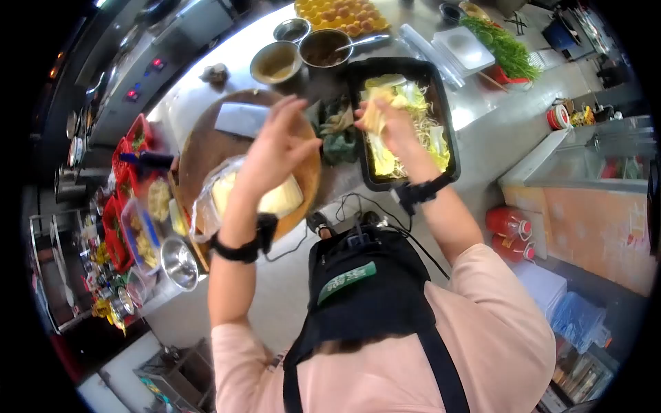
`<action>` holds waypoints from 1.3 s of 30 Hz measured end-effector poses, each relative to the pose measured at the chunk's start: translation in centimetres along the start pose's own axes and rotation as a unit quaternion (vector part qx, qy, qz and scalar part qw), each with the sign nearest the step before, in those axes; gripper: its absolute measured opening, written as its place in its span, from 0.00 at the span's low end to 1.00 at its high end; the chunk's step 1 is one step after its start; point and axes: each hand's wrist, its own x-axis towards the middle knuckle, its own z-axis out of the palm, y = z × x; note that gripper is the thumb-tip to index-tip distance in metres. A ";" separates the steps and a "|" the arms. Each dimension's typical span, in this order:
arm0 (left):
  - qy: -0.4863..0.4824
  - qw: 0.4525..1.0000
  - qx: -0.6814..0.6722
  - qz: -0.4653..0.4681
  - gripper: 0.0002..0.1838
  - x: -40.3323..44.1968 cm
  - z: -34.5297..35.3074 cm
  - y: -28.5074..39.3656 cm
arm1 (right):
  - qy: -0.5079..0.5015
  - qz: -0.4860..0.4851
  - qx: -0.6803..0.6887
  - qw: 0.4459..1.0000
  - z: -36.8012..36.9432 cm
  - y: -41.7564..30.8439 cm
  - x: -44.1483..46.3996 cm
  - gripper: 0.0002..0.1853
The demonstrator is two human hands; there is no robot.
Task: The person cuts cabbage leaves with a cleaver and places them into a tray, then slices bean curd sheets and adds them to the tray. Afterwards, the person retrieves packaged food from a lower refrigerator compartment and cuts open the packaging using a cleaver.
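My left hand (277,141) is raised over the round wooden chopping board (303,199), fingers apart and nothing in them. Partly hidden below it lies a pale yellow stack of sheets (282,197) in a clear plastic bag (206,199). A cleaver (239,118) rests flat near the board's far side. My right hand (396,127) grips a bunch of pale yellow sheets (375,113), which look like tofu skin. It is above a black tray (452,148) that holds cabbage leaves (438,141) and bean sprouts (418,103).
Beyond the board stand metal bowls (277,63), one with a spoon (365,43), and a yellow egg tray (342,15). Leafy greens (499,51) and white containers (465,49) are at the back right. A dark green cloth or bag (337,146) lies between board and tray. Red baskets (117,234) line the left.
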 end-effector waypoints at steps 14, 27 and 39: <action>0.297 0.839 0.273 -0.364 0.49 -24.7 -4.7 -21.5 | -0.279 -0.288 -0.614 0.680 8.2 9.6 -6.1 0.41; 0.376 0.878 -0.228 -0.189 0.08 -24.2 -11.8 -19.8 | -0.206 -0.394 -0.817 0.367 19.7 25.0 -1.8 0.10; 0.288 0.947 0.124 0.074 0.06 -18.8 -11.8 -13.8 | -0.189 -0.139 -0.456 0.858 23.0 21.8 -5.4 0.08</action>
